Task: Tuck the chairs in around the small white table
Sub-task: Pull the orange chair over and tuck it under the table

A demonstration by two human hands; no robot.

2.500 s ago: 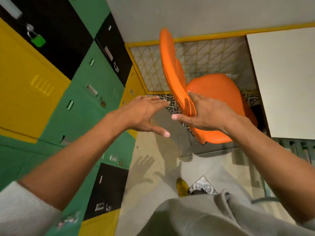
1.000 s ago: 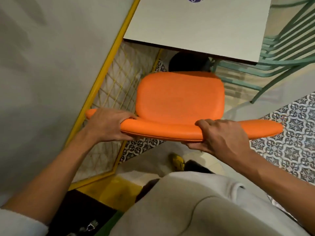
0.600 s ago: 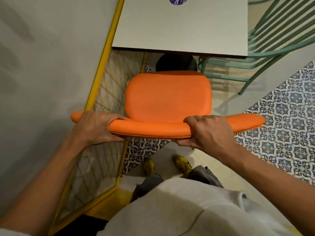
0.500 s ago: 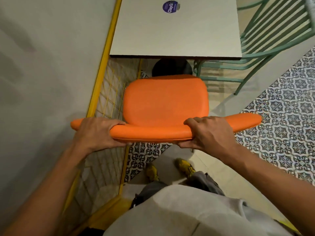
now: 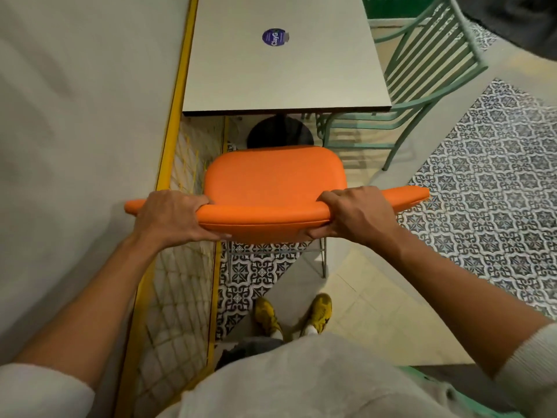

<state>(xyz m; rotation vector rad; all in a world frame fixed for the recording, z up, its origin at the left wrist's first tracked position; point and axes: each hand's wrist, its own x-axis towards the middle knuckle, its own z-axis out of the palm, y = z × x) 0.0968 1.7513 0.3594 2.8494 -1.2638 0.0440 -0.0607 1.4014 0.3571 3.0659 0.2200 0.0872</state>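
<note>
One head-worn view looks steeply down, close over the orange chair (image 5: 274,188).

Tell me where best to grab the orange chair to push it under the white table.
Grip the orange chair by its backrest's top edge, from behind. It's wide and faces you, as the left hand and right hand do now, square to the white table.

The person wears a light grey top (image 5: 316,381) with pushed-up sleeves (image 5: 39,390). The forearms are bare. The shoes (image 5: 321,310) are yellow.
</note>
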